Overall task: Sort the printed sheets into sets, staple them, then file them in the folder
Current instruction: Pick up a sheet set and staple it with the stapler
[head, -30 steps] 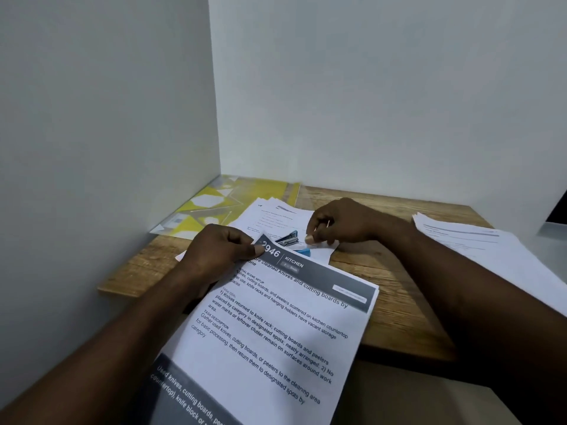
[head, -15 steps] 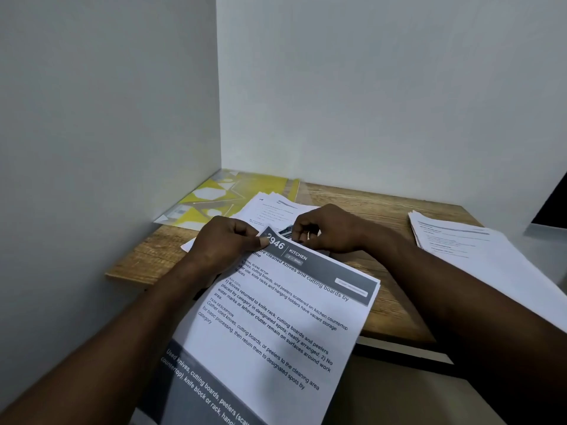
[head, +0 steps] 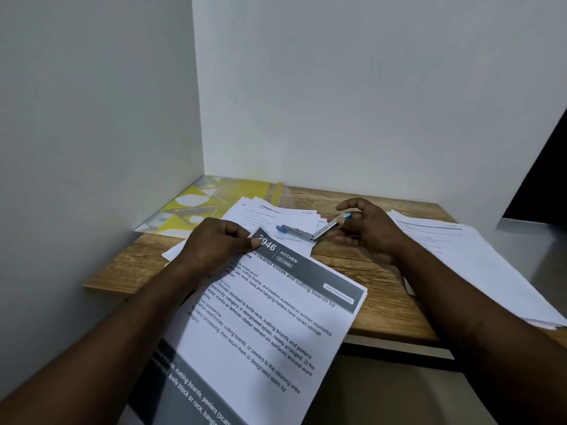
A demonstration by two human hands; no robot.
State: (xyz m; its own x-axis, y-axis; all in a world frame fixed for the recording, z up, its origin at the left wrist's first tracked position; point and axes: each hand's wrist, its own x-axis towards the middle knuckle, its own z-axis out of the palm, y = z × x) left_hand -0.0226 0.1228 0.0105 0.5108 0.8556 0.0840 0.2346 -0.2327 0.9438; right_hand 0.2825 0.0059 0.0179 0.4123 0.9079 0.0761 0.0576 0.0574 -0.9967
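While I monitor the head view, I record the left hand (head: 214, 246) gripping the printed set (head: 270, 317) by its top left corner. The thumb is pressed on the dark header band and the fingers are curled beneath. That set lies tilted across the near edge of the bench (head: 383, 286), its lower half hanging off toward the person.

The right hand (head: 365, 231) is above the bench's middle, fingers curled round one silver arm of the stapler (head: 325, 230), with the thumb lifted clear of it. The stapler is swung wide open. Its other, blue-tipped arm rests on a fanned pile of loose sheets (head: 276, 213) at the bench's middle rear.

The yellow-patterned folder (head: 214, 197) lies flat in the bench's far left corner, close against the walls (head: 337, 102), just beside the loose pile. A further stack of sheets (head: 460, 250) occupies the bench's right end and overhangs its near edge.
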